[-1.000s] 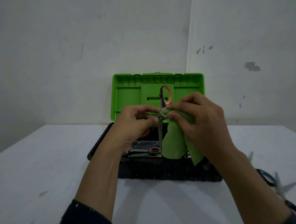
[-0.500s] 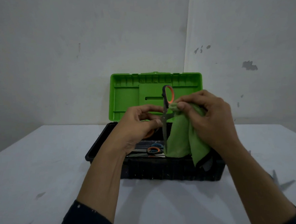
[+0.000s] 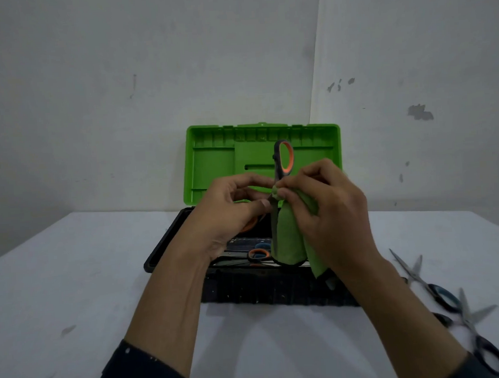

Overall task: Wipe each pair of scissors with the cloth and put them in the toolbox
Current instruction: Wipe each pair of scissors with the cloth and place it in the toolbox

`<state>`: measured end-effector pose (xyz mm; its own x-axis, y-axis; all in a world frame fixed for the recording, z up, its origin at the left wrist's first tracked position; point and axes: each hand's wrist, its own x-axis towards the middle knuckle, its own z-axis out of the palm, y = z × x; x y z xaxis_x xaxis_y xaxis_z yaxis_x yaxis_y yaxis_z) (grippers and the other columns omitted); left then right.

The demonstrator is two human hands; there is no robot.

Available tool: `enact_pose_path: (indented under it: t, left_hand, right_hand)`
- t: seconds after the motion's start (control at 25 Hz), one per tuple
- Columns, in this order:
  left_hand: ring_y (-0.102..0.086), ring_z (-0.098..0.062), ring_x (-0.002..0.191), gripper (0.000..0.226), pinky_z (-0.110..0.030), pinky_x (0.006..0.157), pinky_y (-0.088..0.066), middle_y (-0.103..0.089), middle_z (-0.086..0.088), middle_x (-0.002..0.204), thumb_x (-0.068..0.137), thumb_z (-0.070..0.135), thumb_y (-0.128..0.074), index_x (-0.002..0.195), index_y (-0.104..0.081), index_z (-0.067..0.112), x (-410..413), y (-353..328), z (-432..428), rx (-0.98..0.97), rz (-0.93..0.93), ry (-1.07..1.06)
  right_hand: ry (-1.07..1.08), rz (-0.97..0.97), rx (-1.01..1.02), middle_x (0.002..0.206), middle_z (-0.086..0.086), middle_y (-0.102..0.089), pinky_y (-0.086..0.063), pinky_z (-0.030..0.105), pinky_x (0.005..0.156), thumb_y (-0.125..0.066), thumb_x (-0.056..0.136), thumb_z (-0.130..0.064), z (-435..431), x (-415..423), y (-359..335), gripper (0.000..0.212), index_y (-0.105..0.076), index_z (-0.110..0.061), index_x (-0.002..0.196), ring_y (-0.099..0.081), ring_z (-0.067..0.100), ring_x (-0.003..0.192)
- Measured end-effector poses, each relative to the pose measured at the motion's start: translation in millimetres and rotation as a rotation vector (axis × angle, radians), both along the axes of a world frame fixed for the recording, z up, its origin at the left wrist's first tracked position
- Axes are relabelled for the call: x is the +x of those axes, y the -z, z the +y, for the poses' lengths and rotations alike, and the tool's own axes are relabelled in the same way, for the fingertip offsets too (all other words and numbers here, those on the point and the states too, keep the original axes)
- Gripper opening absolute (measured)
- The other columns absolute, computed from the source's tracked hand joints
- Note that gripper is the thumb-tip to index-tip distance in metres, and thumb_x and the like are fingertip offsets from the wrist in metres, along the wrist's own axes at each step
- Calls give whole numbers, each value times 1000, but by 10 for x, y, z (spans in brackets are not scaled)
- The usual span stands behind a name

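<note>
Hands: both are raised over the open box. The left hand (image 3: 229,210) is curled round the lower part of the orange-handled scissors (image 3: 284,158), and the right hand (image 3: 330,213) pinches the cloth (image 3: 288,238) against them near the pivot.
Held scissors: upright in the air above the toolbox (image 3: 164,245), one handle loop pointing up and a blade running down beside the hanging cloth. They are not yet in the box.
Cloth: green, bunched under the right fingertips, the rest hanging toward the box.
Toolbox: black base, with the green lid (image 3: 212,167) standing open toward the wall.
Inside: one stowed pair (image 3: 259,254) with an orange-and-blue handle shows. More may lie beside it, but it is too dark to tell.
Table (image 3: 74,284): a blue-handled pair (image 3: 417,277) and a black-handled pair (image 3: 472,329) lie to the right, close by the right forearm.
Risk: only thin cloth sits between the fingers and the blade, so a hard pull along it could nick a finger. The cloth could also snag at the pivot. A swing of the right forearm could knock the loose pairs off the table.
Count: two hands, one cloth, one toolbox. Four pairs of scissors can be seen — one held, one in the box, two on the table.
</note>
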<state>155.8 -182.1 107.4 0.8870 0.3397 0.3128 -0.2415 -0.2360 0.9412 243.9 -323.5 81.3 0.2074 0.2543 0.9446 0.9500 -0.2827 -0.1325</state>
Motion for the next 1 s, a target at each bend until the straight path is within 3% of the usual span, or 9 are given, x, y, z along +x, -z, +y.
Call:
enact_pose_path:
  t: [0.12,0.24,0.36,0.44,0.52,0.68,0.76,0.92,1.0]
  left_hand:
    - [-58,-3,52,26,-13,48,-43,-65,-15,84,83,-7,-66,107,-69,3,29,15,-43,1,15,3]
    - [-63,-10,63,26,-17,57,-48,-67,-12,81,82,-6,-67,104,-70,7,51,43,-60,-19,36,38]
    - [-63,-19,73,28,-28,73,-51,-71,-4,72,80,-6,-69,100,-71,13,40,39,-37,-45,73,47]
    - [-64,-17,72,28,-29,73,-49,-71,-2,69,80,-7,-68,99,-71,14,14,18,-2,-55,85,28]
    - [-65,-13,67,30,-26,68,-49,-71,-2,69,82,-9,-64,99,-71,14,-9,-4,18,-82,79,29]
    - [-65,-12,66,28,-24,67,-50,-71,-3,70,81,-8,-65,99,-71,12,-12,-11,-13,-88,62,66]
    - [-65,-14,68,26,-24,67,-50,-70,-5,71,79,-8,-67,98,-71,11,-15,0,-29,-92,49,99]
    - [-66,-13,68,26,-24,67,-51,-72,-5,73,80,-7,-66,96,-71,13,-30,-27,-22,-138,35,88]
    - [-66,-13,67,28,-26,69,-52,-71,-6,72,82,-9,-63,100,-71,11,-34,-46,-7,-153,22,51]
  right_hand:
    - [-17,-56,-14,92,8,-61,-51,28,71,-72,87,-15,-18,41,22,15,-77,-6,98,-60,19,82]
    - [-26,-56,-1,91,8,-63,-52,27,73,-73,86,-15,-14,32,28,15,-77,-5,96,-61,19,82]
    - [-90,204,139,90,-2,-68,-51,18,74,-75,85,-20,-45,30,-43,8,-78,-17,92,-63,7,81]
    - [-209,462,266,89,-8,-72,-56,24,76,-75,85,-23,-136,84,-133,7,-76,-28,91,-68,4,84]
    - [-269,551,294,89,-8,-74,-58,29,77,-75,86,-25,-239,132,-204,6,-77,-27,91,-70,7,85]
    - [-108,212,17,90,-3,-67,-47,10,74,-77,83,-21,-141,9,-139,11,-78,-18,94,-63,7,82]
    - [-73,76,-23,90,2,-64,-43,7,75,-78,83,-17,-11,-54,-35,14,-78,-11,96,-59,9,81]
    - [-200,312,183,91,-7,-69,-51,16,76,-76,84,-22,-114,-38,-160,10,-77,-24,94,-64,3,85]
    - [-167,290,226,91,-8,-69,-53,20,77,-76,84,-24,-226,28,-215,10,-76,-25,94,-65,3,85]
